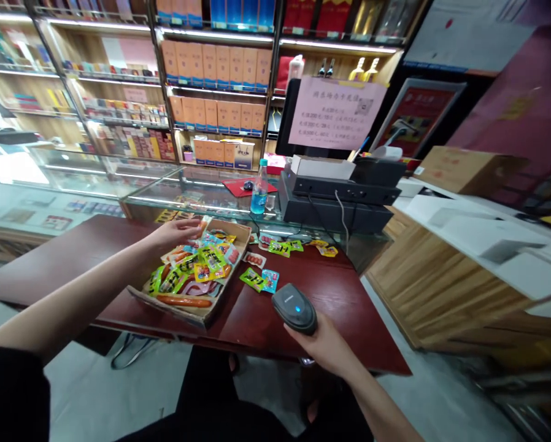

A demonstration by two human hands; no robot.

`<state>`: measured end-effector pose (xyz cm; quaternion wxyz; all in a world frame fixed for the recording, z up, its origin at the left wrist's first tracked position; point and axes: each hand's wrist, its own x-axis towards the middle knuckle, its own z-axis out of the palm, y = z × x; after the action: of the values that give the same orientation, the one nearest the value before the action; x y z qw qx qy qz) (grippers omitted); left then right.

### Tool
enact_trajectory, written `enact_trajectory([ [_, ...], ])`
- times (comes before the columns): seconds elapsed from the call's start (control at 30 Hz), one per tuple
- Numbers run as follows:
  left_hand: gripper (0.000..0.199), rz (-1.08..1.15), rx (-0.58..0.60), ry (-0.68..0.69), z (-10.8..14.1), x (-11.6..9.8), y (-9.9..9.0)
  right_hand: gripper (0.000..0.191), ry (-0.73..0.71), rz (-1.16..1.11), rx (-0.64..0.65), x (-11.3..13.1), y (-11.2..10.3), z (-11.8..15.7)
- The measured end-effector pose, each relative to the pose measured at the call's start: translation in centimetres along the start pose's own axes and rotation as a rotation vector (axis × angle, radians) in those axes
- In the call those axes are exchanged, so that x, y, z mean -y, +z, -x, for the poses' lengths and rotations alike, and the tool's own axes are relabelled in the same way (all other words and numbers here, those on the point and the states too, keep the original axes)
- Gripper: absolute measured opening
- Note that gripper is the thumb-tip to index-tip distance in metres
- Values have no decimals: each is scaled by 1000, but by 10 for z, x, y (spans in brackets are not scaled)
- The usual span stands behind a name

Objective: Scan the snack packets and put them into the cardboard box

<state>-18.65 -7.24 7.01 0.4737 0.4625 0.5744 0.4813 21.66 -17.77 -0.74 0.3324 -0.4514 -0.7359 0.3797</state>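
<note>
My left hand [180, 233] reaches over the far left part of a shallow cardboard box [205, 318]. Its fingers are curled at a small orange-and-white snack packet [204, 226], which they seem to pinch; the contact is partly hidden. Green, yellow and blue snack packets [211, 258] fill the box, with a long wrapped sausage [184, 301] along its near side. A dark grey barcode scanner [296, 309] with a lit blue light is gripped in my right hand [326, 344], above the table's near edge. Just beyond it lie a green packet [253, 279] and a blue packet [270, 280].
More packets [280, 247] lie along the back of the dark red table [340, 294]. Behind stands a glass counter [188, 184] with a blue-liquid bottle [259, 190] and a register [335, 196]. A wooden cabinet [441, 282] is at the right.
</note>
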Motion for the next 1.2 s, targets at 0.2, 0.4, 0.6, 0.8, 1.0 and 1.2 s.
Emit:
enact_trajectory([
  [0.2, 62, -272, 79, 83, 13, 3, 34, 37, 15, -1, -15, 1, -3, 7],
  [0.4, 48, -606, 339, 330, -8, 20, 123, 30, 82, 36, -86, 0, -17, 27],
  [0.6, 50, -1016, 517, 490, -34, 55, 194, 28, 144, 65, -172, -1, -25, 50],
  [0.8, 68, -1346, 609, 434, -40, 78, 217, 26, 183, 51, -202, -6, -29, 65],
  [1.0, 63, -1378, 618, 463, -41, 88, 226, 25, 187, 35, -209, -8, -30, 68],
  [1.2, 35, -1105, 525, 360, -46, 87, 232, 28, 177, 37, -220, -11, -29, 68],
])
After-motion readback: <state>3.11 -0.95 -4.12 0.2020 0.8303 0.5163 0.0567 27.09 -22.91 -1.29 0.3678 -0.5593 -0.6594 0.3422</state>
